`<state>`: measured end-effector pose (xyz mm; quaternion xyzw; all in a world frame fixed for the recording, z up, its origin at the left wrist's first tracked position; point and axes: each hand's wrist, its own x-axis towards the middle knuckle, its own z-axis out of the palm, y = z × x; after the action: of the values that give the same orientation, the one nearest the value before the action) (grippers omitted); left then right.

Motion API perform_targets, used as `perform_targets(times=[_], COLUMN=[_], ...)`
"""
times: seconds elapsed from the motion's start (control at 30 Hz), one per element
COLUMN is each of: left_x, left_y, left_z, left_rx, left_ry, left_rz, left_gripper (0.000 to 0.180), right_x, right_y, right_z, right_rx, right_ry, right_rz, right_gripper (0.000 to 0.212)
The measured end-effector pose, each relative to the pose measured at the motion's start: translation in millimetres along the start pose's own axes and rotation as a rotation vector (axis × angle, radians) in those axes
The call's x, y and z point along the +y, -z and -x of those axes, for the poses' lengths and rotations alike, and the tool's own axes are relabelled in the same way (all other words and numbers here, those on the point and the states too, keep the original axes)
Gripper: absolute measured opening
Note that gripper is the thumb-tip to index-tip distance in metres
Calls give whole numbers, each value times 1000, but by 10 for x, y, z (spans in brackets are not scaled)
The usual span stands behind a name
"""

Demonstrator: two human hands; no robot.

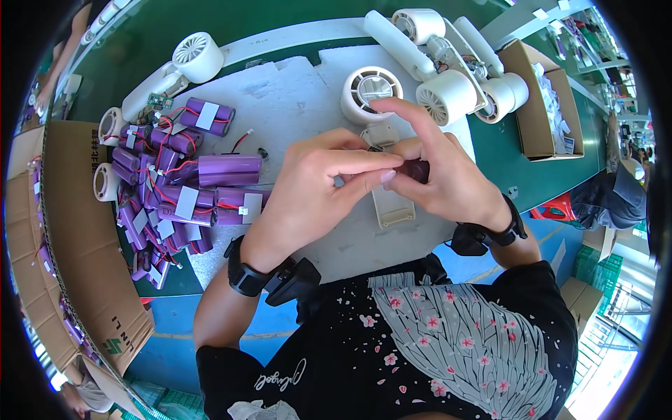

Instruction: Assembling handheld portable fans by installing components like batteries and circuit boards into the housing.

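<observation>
A factory assembly workshop.
Purple battery packs (229, 170) and white fan parts (374, 87) on a green surface (521, 171), cardboard boxes (80, 231), a blue floor (171, 313) and other people (66, 59) nearby.

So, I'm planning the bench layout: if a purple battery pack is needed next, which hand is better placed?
Probably the left hand: the purple battery packs lie on its side, close by, while the right hand is farther across. Both, though, meet above the pale housing.

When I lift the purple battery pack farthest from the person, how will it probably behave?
The purple battery pack looks rigid: smooth wrap over joined cylinders. That paired shape probably resists rolling. The thin red wires look loose, so may flop or snag.
</observation>
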<state>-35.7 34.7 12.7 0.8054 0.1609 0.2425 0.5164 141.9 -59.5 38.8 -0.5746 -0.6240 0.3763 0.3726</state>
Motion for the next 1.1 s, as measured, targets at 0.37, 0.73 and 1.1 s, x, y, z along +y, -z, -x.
perform_targets(times=[0.37, 0.73, 1.1], left_x=[1, 45, 34], left_y=[-13, -50, -90], left_z=[12, 5, 21], left_rx=[82, 103, 236], left_ry=[214, 379, 90], left_rz=[124, 311, -99], left_gripper=[15, 15, 12], right_x=[141, 270, 223], right_y=[121, 82, 110], right_z=[53, 33, 18], right_rx=[38, 181, 97], right_ry=[147, 219, 161], right_rz=[238, 222, 159], right_gripper=[33, 13, 9])
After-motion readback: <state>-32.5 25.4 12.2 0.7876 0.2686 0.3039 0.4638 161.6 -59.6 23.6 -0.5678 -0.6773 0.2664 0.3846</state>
